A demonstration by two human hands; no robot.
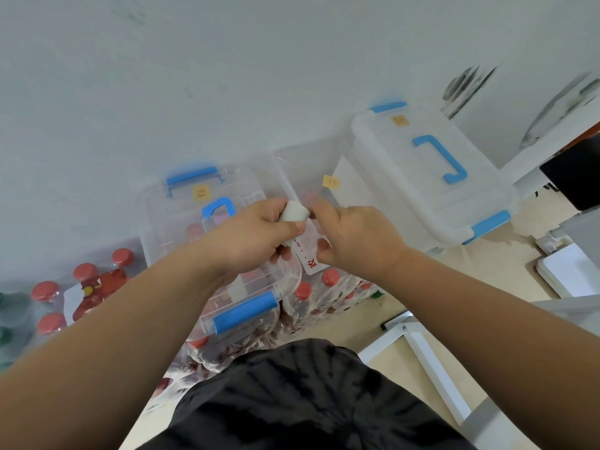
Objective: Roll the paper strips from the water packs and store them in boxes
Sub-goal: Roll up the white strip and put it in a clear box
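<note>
- Left hand (256, 235), held over the small clear box (162, 228), curled round the rolled end of the paper strip (293, 216).
- Right hand (354, 241), over the box's right edge, pinched the strip's loose printed tail.
- Red-capped water packs (87, 287) lay left of the box.
- Large lidded box (422, 177) stood to its right, farther back.

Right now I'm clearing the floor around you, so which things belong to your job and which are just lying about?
Job: paper strip, held by left hand and right hand; small clear box; large lidded box; red-capped water packs.
Lying about: white table leg; white flat object on the floor; black object at right.
</note>
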